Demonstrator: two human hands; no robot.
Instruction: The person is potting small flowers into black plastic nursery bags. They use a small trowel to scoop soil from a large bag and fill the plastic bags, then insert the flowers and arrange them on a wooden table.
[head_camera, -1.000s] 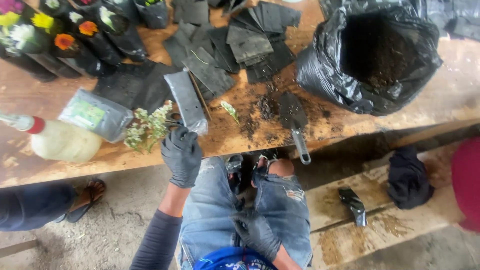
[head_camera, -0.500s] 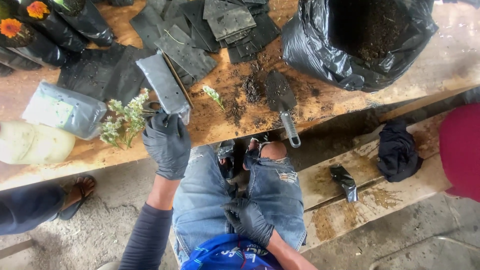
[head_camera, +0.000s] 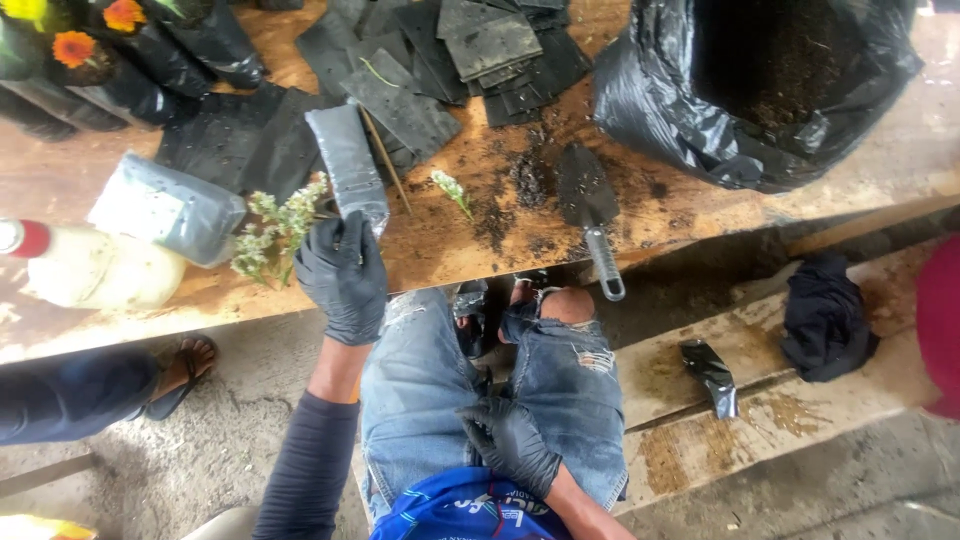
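Table (head_camera: 700, 215) of soiled wood serves as landmark: at its far right slumps an open black sack (head_camera: 720, 110) of soil, flat black bags (head_camera: 470, 50) are strewn along its far middle, and a trowel (head_camera: 590, 205) lies near its front edge with the handle overhanging. Left hand (head_camera: 343, 275), gloved black, is at that front edge, fingers curled around the lower end of a grey pouch (head_camera: 345, 165), with a flowering sprig (head_camera: 275, 225) just beside it. Right hand (head_camera: 512, 440), also gloved, lies below the table on the jeans (head_camera: 420, 400), fingers loosely bent, holding nothing.
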